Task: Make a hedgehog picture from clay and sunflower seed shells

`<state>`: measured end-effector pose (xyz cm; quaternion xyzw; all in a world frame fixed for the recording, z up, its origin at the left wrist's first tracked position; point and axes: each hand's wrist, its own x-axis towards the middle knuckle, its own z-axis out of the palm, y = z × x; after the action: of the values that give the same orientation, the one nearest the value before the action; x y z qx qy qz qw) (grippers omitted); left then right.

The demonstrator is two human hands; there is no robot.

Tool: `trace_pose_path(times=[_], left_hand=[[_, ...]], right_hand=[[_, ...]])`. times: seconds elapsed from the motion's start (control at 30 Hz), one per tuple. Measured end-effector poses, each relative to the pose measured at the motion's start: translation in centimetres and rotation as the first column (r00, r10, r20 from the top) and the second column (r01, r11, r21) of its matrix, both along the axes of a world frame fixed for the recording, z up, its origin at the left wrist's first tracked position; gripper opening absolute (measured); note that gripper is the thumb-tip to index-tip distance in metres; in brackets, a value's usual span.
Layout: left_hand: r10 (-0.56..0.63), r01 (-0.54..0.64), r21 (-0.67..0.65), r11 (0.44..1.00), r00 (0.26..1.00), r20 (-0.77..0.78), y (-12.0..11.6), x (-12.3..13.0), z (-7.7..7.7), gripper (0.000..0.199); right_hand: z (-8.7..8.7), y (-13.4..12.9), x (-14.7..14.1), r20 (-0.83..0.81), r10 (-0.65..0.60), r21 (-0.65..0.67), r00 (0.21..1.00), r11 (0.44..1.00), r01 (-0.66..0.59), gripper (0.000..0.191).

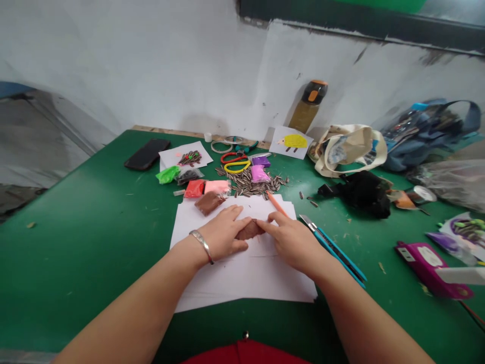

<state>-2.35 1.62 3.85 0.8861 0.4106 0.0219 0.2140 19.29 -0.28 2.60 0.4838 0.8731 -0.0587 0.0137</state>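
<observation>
A flattened, dark-edged piece of brown modelling clay [250, 230] rests on white paper [242, 278] in front of me. My left hand [222, 232], with a silver bangle at the wrist, holds the clay's left side between fingers and thumb. At the clay's upper right edge, the index fingertip of my right hand [293, 237] presses down. Its other fingers curl under and are partly hidden. Just beyond the left hand lies a packet of brown clay [209, 202]. An orange pencil or crayon [277, 205] lies behind the right hand. Faint marks show on the paper beside the clay.
Sunflower seeds [246, 184] are heaped behind the paper, near yellow-handled scissors [237, 166] and clay packets [194, 188]. Blue cutters [337, 253] lie at right, beyond them a magenta device [432, 270]. A phone [147, 154], hedgehog drawing [291, 142], bottle [307, 106] and cloth bag [348, 149] stand farther back.
</observation>
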Motion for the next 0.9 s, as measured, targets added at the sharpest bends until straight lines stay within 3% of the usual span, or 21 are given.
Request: trace_pose_path(times=[0.27,0.43,0.6,0.77,0.9], left_hand=[[0.008,-0.007,-0.022,1.0,1.0,0.025,0.0,0.0,0.4,0.044],[0.015,-0.015,-0.058,0.998,1.0,0.0,0.0,0.1,0.7,0.032],[0.016,-0.015,-0.047,0.999,0.999,0.04,0.5,-0.1,0.3,0.035],[-0.038,0.039,-0.031,0.999,0.998,0.06,1.0,-0.5,0.0,0.041],[-0.059,0.062,-0.07,0.996,0.997,0.039,1.5,-1.3,0.3,0.046]], right_hand=[[-0.1,0.0,0.2,-0.072,-0.004,-0.019,0.997,1.0,0.002,0.059],[-0.1,0.0,0.3,-0.107,-0.016,-0.044,0.994,0.999,0.012,0.061],[0.0,-0.4,-0.6,-0.183,0.028,0.018,0.983,1.0,-0.025,0.063],[0.0,-0.8,-1.4,-0.107,0.071,0.027,0.992,0.997,-0.068,0.049],[0.0,-0.8,-1.3,-0.049,0.073,0.014,0.996,0.997,-0.073,0.05]])
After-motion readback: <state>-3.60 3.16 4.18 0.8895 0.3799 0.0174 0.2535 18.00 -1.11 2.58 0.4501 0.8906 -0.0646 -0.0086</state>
